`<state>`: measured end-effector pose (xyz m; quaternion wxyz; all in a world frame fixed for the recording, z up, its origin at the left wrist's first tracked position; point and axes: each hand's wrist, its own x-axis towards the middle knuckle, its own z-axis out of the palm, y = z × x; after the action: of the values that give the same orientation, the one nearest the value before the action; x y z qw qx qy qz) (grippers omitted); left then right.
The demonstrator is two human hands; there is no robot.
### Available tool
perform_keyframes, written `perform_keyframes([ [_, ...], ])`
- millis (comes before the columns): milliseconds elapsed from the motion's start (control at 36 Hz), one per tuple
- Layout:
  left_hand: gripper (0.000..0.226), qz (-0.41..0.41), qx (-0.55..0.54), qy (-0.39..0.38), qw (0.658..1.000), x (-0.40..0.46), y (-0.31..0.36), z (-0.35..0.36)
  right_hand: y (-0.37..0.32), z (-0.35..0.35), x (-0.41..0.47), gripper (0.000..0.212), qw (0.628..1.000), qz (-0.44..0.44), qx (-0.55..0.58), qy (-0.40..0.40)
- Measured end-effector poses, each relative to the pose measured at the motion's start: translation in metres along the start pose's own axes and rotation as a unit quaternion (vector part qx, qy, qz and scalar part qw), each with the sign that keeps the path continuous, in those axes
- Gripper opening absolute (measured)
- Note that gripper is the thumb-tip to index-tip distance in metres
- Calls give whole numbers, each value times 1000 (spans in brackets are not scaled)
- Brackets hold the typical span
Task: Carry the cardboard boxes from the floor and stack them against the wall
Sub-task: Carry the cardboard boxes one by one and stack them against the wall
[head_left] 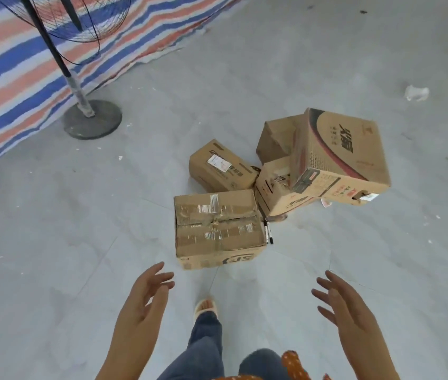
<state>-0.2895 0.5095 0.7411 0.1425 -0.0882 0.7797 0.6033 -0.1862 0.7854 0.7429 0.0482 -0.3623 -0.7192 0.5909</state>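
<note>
- Hands first: my left hand [146, 294] and my right hand [340, 300] were both spread, fingers straight and slightly fanned, palms turned toward each other, holding nothing and touching nothing.
- Nearest of the task's things was the taped brown cardboard box with blue lettering on its front face [218, 229], sitting flat on the grey tiled floor [52, 242], just ahead of my fingertips and roughly between the two hands, a little closer to the left one.
- Its long axis ran left to right across my view, with the taped seam along the same line — so I judged the short ends were what the palms would close on, one hand per end.
- Behind it lay the rest of the heap: a small brown cardboard box with a white label [221, 168], a plain brown cardboard box [276, 138] further back, a brown carton with dark print [277, 187] and, leaning tilted on that carton, a large brown printed carton with a red-and-black curve [340, 152].
- Two black marker pens [268, 233] lay on the floor touching the taped box's right edge — something my right hand could knock.
- Away to the left stood a black pedestal fan with a round base [92, 119] beside a blue, red and white striped tarpaulin [11, 86]; I could not see the wall.
</note>
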Motion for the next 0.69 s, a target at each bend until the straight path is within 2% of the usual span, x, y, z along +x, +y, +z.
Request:
perform_keyframes([
  [28,29,-2,8,-9,1000,16,3,1,-4,1,14,72,1000,-2,-25,3],
  [56,27,-8,20,-20,1000,31,4,4,-9,4,28,74,999,1,-41,4],
  [139,25,-39,59,-41,997,76,2,15,-23,15,73,20,998,24,-57,-16],
  [333,28,-126,101,-37,986,182,-52,49,6,49,200,25,982,93,-136,-92],
  [500,24,-258,72,4,963,273,-148,88,86,92,317,24,952,170,-207,-146],
  [611,35,-323,58,48,943,327,-216,116,164,122,385,29,930,205,-262,-153],
  [694,43,-353,101,84,926,356,-266,135,215,145,420,41,912,221,-307,-157],
])
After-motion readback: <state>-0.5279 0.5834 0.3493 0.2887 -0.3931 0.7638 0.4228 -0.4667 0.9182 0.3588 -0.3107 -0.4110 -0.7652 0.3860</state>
